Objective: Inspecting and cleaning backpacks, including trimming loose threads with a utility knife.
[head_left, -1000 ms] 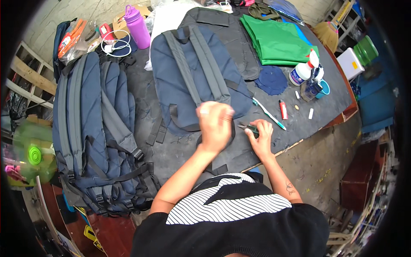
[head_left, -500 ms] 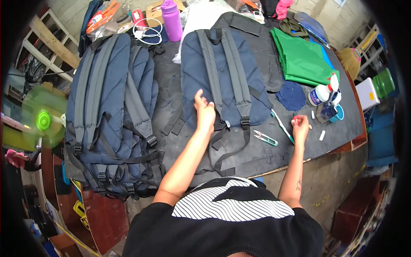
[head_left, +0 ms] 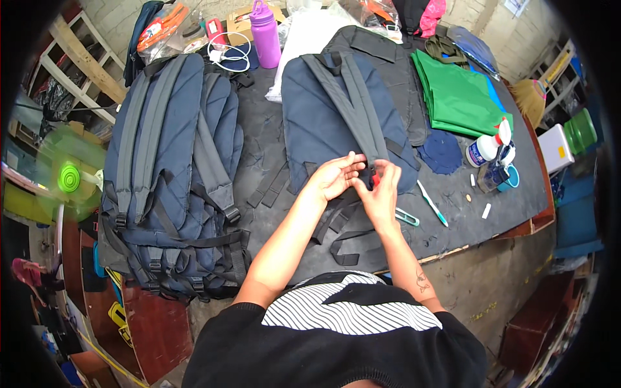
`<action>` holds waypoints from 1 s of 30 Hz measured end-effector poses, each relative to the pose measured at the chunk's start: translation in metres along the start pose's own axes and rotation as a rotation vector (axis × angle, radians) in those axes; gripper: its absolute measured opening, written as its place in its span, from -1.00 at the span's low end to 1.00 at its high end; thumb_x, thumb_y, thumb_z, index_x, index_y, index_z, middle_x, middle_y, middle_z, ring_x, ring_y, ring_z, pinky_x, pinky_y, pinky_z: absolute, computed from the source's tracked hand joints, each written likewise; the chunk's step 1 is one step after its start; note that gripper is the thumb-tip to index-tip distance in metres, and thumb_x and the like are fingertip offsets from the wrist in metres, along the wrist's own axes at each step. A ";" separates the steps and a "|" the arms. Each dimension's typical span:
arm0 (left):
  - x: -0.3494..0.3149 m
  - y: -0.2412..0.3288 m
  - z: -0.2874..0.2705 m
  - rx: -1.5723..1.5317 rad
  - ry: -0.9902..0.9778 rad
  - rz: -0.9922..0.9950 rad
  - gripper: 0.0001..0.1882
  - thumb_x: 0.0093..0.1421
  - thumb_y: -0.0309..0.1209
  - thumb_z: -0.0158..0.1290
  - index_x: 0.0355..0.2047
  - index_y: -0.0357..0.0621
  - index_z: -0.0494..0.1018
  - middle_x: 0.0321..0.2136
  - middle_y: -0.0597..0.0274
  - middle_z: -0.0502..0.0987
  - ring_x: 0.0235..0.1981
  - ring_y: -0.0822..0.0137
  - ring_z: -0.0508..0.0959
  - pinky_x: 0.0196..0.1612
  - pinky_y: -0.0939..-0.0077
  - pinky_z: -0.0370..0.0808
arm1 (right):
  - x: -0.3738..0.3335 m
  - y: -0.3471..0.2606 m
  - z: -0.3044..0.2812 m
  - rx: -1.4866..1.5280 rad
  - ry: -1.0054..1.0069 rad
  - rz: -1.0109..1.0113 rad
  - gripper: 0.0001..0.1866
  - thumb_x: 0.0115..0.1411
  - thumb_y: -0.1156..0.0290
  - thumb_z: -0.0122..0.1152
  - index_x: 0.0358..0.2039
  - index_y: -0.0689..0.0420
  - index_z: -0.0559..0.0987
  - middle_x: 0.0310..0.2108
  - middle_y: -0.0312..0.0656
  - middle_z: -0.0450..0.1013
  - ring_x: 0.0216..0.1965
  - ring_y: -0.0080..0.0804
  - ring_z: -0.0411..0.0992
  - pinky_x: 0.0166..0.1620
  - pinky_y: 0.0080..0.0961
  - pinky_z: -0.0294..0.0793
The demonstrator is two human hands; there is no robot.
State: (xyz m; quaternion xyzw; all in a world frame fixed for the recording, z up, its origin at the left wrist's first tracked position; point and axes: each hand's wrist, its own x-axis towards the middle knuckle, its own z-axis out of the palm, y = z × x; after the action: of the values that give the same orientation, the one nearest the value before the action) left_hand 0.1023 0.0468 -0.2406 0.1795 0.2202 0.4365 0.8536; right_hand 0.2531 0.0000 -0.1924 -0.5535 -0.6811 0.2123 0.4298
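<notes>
Two bare hands work at the lower end of a strap on a navy backpack lying straps-up on a dark counter.

The left hand (head_left: 336, 176) and right hand (head_left: 381, 191) meet just over the lower end of a grey shoulder strap (head_left: 354, 107) of the backpack (head_left: 317, 129), fingers pinched around a small red piece; what it is cannot be told. Both grips look closed on that spot. The lower black webbing (head_left: 346, 242) lies loose toward the counter (head_left: 265, 136) edge, so the strap work seems unfinished. A stack of similar backpacks (head_left: 168, 174) lies well to the left. A teal cup (head_left: 506, 178) beside a spray bottle (head_left: 486, 147) holds something too small to tell; a purple bottle (head_left: 265, 32) stands capped at the far edge.
</notes>
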 end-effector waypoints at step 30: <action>0.008 0.002 0.004 0.115 0.461 0.771 -0.70 0.30 -0.16 -0.06 -0.44 -0.09 0.27 -0.65 0.11 0.52 -0.66 0.28 0.55 -0.58 0.49 0.51 | 0.005 0.005 0.065 -0.161 -0.074 -0.141 -0.66 0.13 0.24 0.16 -0.22 0.22 0.36 -0.37 0.01 0.46 -0.39 -0.01 0.50 -0.39 -0.19 0.45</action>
State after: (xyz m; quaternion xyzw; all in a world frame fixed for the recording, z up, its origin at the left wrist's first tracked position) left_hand 0.1071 0.0539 -0.2374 0.1937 0.3457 0.7382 0.5459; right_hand 0.2027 0.0180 -0.2298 -0.5286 -0.7485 0.1464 0.3727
